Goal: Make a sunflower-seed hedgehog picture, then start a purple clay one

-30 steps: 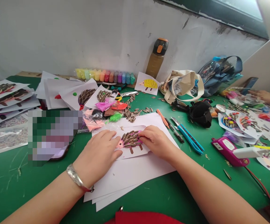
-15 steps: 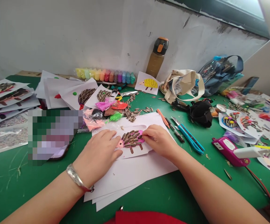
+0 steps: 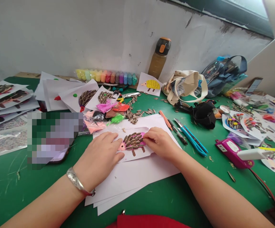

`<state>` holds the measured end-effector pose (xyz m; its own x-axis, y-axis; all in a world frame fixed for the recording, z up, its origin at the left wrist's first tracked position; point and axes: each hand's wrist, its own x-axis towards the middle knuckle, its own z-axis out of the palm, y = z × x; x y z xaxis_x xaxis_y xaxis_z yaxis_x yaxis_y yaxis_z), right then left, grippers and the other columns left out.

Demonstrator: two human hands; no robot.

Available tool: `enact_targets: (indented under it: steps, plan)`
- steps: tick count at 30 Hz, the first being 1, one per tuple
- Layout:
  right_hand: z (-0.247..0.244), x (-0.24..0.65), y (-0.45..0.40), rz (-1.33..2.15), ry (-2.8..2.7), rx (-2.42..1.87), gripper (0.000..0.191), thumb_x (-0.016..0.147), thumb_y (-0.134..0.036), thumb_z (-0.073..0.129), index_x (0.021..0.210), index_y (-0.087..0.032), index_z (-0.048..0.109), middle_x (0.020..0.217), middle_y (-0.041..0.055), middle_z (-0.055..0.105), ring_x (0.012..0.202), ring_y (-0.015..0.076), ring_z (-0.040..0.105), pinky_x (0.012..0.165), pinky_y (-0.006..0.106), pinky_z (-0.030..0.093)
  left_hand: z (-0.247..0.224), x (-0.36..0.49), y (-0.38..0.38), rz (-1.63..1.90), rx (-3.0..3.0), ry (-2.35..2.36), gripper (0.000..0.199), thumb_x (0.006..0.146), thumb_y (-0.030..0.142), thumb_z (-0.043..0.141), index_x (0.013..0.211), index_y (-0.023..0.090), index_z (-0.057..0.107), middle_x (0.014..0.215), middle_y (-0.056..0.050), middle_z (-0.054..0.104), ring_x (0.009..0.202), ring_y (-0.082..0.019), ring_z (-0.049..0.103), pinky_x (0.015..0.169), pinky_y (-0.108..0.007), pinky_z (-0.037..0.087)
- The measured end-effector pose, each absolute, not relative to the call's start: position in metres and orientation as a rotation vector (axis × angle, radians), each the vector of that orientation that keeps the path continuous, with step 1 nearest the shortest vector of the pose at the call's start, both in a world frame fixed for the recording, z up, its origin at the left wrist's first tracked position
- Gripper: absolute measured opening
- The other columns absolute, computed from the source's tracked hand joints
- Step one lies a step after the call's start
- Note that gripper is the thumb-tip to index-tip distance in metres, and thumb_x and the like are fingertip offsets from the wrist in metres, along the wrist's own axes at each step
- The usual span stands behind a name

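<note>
A hedgehog picture on a small white card lies on larger sheets of paper. Its body is pink clay covered with striped sunflower seeds, with brown clay legs and a pale pink face. My left hand lies flat over the card's left part, fingers spread, its fingertips beside the face. At the hedgehog's right end, my right hand is closed in a pinch on a sunflower seed, mostly hidden by the fingertips. Loose sunflower seeds lie behind the card, beside several bags of coloured clay.
To the right lie a blue utility knife, a pen and a magenta glue gun. A blurred-out phone and stacked pictures are on the left. A bottle and a cloth bag stand behind.
The whole view has shifted very slightly. Both hands keep nearly the same places on the card, with the right fingertips still at the hedgehog's right end.
</note>
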<state>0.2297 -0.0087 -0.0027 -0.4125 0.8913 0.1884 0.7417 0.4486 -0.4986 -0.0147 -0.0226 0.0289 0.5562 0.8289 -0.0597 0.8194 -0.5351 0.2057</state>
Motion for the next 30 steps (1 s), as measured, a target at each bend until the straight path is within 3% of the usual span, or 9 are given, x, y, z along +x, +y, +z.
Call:
enact_targets:
  steps: [7,13,19,30]
  plan:
    - [0.0,0.24,-0.006,0.606,-2.064,-1.494,0.017,0.088,-0.018,0.057,0.079,-0.023,0.07,0.077,0.0012,0.065,0.074,0.016,0.06,0.068,0.028,0.044,0.032,-0.014,-0.023,-0.002,2.579,1.389,0.017,0.093,0.028,0.051,0.096,0.017,0.064,0.108,-0.011,0.06,0.106,-0.029,0.054,0.093,-0.044,0.043]
    - [0.012,0.236,0.013,0.496,-2.145,-1.512,0.021,0.089,-0.017,0.053,0.077,-0.022,0.069,0.075,0.0001,0.066,0.073,0.016,0.059,0.075,0.032,0.045,0.034,-0.014,-0.023,0.024,2.57,1.396,0.016,0.093,0.028,0.051,0.091,0.018,0.063,0.102,-0.01,0.061,0.103,-0.029,0.055,0.09,-0.043,0.044]
    - [0.027,0.21,0.043,0.3,-2.33,-1.55,0.025,0.087,-0.01,0.051,0.091,-0.022,0.073,0.093,0.0046,0.068,0.091,0.0196,0.06,0.083,0.033,0.041,0.034,-0.015,-0.025,0.044,2.559,1.41,0.017,0.092,0.028,0.054,0.094,0.017,0.066,0.107,-0.011,0.062,0.107,-0.03,0.055,0.094,-0.044,0.043]
    - [0.013,0.192,0.057,0.24,-2.499,-1.529,0.021,0.091,-0.014,0.052,0.082,-0.017,0.07,0.085,0.0072,0.064,0.088,0.0197,0.057,0.074,0.028,0.041,0.035,-0.014,-0.025,0.033,2.548,1.418,0.015,0.091,0.028,0.056,0.093,0.017,0.066,0.103,-0.01,0.063,0.103,-0.03,0.056,0.091,-0.044,0.044]
